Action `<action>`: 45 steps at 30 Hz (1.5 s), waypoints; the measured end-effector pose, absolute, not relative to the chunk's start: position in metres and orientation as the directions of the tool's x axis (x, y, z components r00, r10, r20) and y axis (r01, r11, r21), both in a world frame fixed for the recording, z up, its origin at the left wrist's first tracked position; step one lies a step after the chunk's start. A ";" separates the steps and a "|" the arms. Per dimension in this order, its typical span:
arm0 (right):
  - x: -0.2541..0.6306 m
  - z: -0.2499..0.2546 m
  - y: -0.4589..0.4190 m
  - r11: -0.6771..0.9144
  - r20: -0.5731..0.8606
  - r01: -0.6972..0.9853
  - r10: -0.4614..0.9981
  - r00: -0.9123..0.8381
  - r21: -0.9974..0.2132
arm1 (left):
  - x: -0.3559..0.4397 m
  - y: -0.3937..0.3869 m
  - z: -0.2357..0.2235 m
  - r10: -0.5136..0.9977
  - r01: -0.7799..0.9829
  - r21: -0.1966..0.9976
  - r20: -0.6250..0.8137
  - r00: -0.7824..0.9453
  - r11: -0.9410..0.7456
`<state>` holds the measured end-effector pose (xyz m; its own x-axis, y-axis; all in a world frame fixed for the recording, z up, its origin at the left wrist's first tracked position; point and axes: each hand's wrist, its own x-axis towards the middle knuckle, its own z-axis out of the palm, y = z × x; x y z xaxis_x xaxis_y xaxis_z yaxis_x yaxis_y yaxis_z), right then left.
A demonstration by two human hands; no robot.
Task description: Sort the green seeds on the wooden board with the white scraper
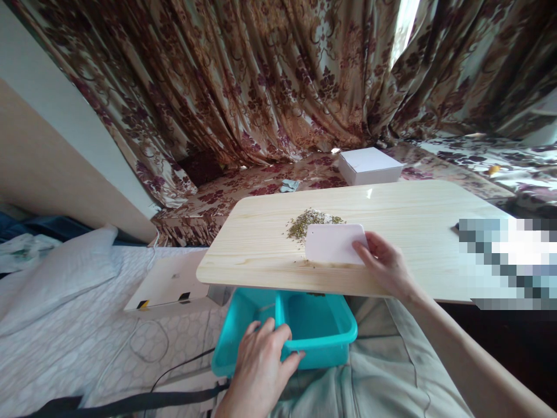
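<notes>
My right hand [387,261] is closed on the right end of a flat white plastic scraper [333,245], its long side at the light wood table [261,255]. Just behind the scraper lies a loose pile of small green and white grains [304,220], too fine to name surely; a few stray bits lie nearer the front edge. Below that edge is a turquoise two-compartment plastic bin [348,335], partly under the table. My left hand [263,360] grips its near rim by the divider, fingers bent over it. A few dark bits show in the bin's right compartment, mostly hidden.
Beyond the table stands a white box [369,162] on a cloth-covered ledge, with a small pale-blue cloth [289,186] beside it. A blurred-out device sits at the table's right. On the bed at left are a white carton [169,284], a pillow [65,267] and cables.
</notes>
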<state>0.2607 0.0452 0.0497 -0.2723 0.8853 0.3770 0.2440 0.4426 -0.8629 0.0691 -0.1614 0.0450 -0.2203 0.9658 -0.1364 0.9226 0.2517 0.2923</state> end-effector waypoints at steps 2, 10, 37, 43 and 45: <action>0.261 0.049 0.045 0.435 0.365 0.230 0.884 -0.291 -0.871 | 0.069 -0.162 0.045 0.967 0.924 0.291 -0.130 -0.218 0.247; 0.263 0.045 0.046 0.401 0.355 0.178 0.902 -0.245 -0.899 | 0.068 -0.160 0.045 0.965 0.922 0.294 -0.141 -0.219 0.252; 0.264 0.046 0.044 0.411 0.366 0.176 0.899 -0.240 -0.895 | 0.069 -0.160 0.049 0.965 0.923 0.292 -0.143 -0.219 0.253; 0.261 0.049 0.044 0.433 0.374 0.198 0.885 -0.278 -0.879 | 0.070 -0.160 0.051 0.962 0.921 0.290 -0.164 -0.219 0.259; 0.260 0.051 0.044 0.435 0.374 0.193 0.883 -0.283 -0.880 | 0.069 -0.160 0.051 0.961 0.919 0.294 -0.164 -0.221 0.262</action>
<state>0.2596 0.0435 0.0511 -0.2828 0.8831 0.3744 0.1928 0.4347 -0.8797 0.0695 -0.1600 0.0507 -0.2215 0.9612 -0.1642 0.9193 0.2620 0.2938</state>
